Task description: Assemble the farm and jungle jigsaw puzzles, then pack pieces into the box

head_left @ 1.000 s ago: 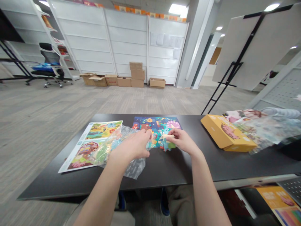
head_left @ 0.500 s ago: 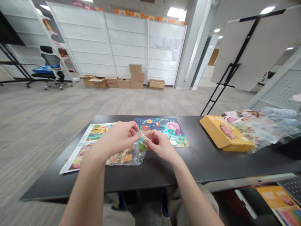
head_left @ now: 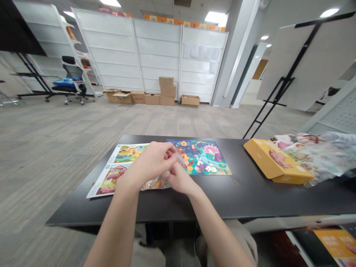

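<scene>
Left hand [head_left: 150, 163] is clenched over the upper part of a clear plastic bag [head_left: 168, 177] containing puzzle pieces [head_left: 152, 184]. Right hand [head_left: 180, 181] sits directly against the bag, just below the left hand; its fingers are hidden, so whether it grips cannot be told. Both hands and the bag are above the near side of a black worktop [head_left: 250, 198], between a printed sheet [head_left: 119, 170] on the left and a colourful puzzle board [head_left: 205, 157] on the right, touching neither clearly. Further right, well apart, lie a yellow box [head_left: 276, 161] and a second plastic bag [head_left: 319, 159].
</scene>
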The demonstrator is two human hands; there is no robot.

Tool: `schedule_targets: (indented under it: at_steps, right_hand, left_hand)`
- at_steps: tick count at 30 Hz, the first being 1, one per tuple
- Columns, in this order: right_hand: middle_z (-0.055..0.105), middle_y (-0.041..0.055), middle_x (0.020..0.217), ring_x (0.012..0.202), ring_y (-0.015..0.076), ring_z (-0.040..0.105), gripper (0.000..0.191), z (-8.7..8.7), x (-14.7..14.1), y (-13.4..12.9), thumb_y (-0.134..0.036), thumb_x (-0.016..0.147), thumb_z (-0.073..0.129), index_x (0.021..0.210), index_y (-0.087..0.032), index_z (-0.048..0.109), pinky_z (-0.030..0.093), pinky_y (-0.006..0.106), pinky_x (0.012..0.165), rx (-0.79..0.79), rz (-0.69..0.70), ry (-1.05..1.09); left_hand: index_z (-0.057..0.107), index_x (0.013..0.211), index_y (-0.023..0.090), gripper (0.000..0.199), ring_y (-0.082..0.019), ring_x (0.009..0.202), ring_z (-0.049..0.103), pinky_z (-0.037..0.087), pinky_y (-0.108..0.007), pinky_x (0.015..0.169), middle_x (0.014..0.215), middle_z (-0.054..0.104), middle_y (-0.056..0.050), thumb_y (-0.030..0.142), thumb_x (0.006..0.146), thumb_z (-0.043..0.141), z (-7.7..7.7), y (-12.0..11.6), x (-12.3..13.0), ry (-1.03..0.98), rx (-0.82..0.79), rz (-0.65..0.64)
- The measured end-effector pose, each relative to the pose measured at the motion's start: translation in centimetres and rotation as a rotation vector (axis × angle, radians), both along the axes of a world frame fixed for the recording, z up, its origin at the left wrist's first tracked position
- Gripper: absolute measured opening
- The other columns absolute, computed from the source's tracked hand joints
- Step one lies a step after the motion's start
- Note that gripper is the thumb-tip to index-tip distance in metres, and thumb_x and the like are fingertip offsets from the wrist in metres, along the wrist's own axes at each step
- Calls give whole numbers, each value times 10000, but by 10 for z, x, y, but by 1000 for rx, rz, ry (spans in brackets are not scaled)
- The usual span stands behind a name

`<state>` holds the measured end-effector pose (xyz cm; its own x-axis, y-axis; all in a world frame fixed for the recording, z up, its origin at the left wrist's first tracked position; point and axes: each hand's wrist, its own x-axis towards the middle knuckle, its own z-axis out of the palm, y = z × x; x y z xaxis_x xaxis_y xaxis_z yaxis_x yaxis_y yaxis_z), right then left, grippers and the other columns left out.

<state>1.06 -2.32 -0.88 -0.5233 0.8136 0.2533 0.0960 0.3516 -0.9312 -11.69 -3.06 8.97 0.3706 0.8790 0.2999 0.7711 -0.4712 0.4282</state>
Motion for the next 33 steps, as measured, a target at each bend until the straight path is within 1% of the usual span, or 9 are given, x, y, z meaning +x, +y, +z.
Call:
schedule_targets:
  at_steps: [5,10,13,16,19,22,24,27,33]
  right_hand:
    - [696,55,1115,1125,242,593,272,17,24,-4,-260,932,515,1156,-261,669,475,413,1015,202,27,-41]
    - [672,15,775,672,158,601,287,22,71,-10,-419,929,588,1108,-221,694,488,287,659,79,-167,-220]
    - [652,-18,675,567,134,578,514,18,90,-15,-488,874,669,1316,-231,611,449,245,565,-60,-49,-396]
    - [720,2,858,517,113,593,829,9,92,-17,-484,822,729,1538,-286,361,456,230,515,-208,123,-413]
    - [721,32,1021,630,135,648,748,5,84,-15,-436,843,716,1509,-288,408,509,261,605,-88,50,-346]
    - [730,43,996,839,192,669,361,9,79,-13,-408,875,687,1179,-213,688,517,317,792,125,-133,-343]
    - [739,52,995,922,218,670,291,14,79,-14,-441,860,705,1013,-194,729,508,348,866,154,-208,-312]
    - [718,79,1154,1050,254,664,476,23,78,-21,-497,754,797,1125,-212,710,539,367,878,87,-246,-193]
    - [498,61,1507,1336,288,517,1032,28,53,-31,-415,553,939,1458,-321,451,503,407,1032,103,-103,108]
  left_hand:
    - [737,919,179,247,-165,682,687,516,-258,666,782,762,-28,277,817,535,-4,6,-7,-159,-20,13]
    - [734,906,162,254,-160,655,676,513,-234,612,749,749,-33,320,807,561,-4,13,-12,-383,18,160]
    - [732,920,165,257,-160,633,677,509,-225,580,712,738,-28,334,798,582,0,12,-11,-496,60,266]
    - [729,936,163,261,-157,613,678,508,-220,565,690,729,-26,338,786,605,6,7,-8,-561,96,298]
    - [722,946,162,264,-148,589,671,507,-215,554,686,724,-20,341,785,614,11,2,-3,-588,94,287]
    - [716,946,166,249,-145,607,675,525,-220,588,708,730,-17,331,794,608,11,1,4,-559,74,239]
    - [710,938,169,232,-149,636,686,537,-229,621,736,737,-21,319,799,599,8,3,9,-517,55,194]
    - [699,956,165,243,-166,679,705,552,-249,646,782,747,-36,329,818,584,0,6,17,-482,11,106]
    - [685,1035,184,316,-199,692,723,571,-294,659,817,761,-37,435,869,590,-11,7,30,-362,-30,-37]
